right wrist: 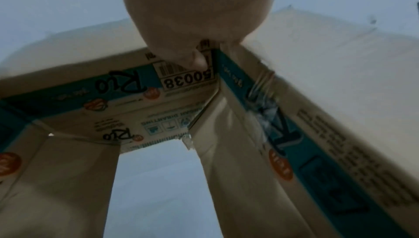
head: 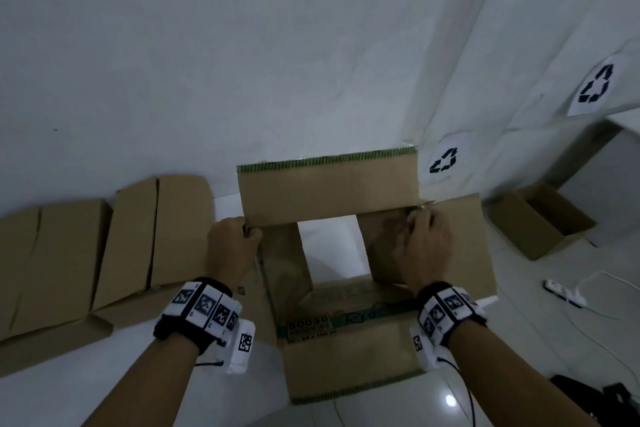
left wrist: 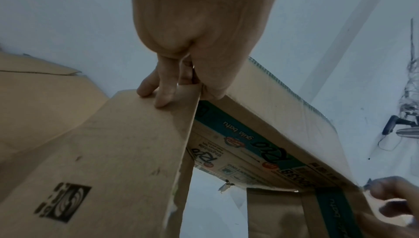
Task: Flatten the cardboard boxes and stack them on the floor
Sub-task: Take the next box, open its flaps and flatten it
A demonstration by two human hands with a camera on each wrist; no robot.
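Nearest, a printed carton (head: pixel 349 354) opened at both ends, held upright just in front of the body, white floor (head: pixel 329 246) showing straight through its hollow. Near flap hanging toward the wrists; two short inner flaps slanting down inside; far flap (head: pixel 329 184) standing up against the wall (head: pixel 242 45).

Left hand (head: pixel 232 246) at the far-left corner, fingers (left wrist: pixel 158 89) curled over the side panel with the thumb on the inside, pinching the crease where the flap starts. Right hand (head: pixel 424 246) at the far-right corner, thumb pressed beside the barcode panel in the wrist view; fingers lying over the flap fold, apparently gripping, though blurred.

Likely risks: skewing the carton by pushing both corners the same way, so it buckles mid-panel instead of folding on its creases; torn tape near the right corner tearing further; short flaps jamming between the walls and keeping the carton from lying flat.

Room: bare floor beneath and in front. On the left, a row of plain cardboard boxes (head: pixel 104 246) close beside the left wrist, limiting swing that way. On the right, a small open box (head: pixel 540 218) and a power strip with cable (head: pixel 564 293) near. Wall close behind the raised flap, with recycling signs (head: pixel 445 160).
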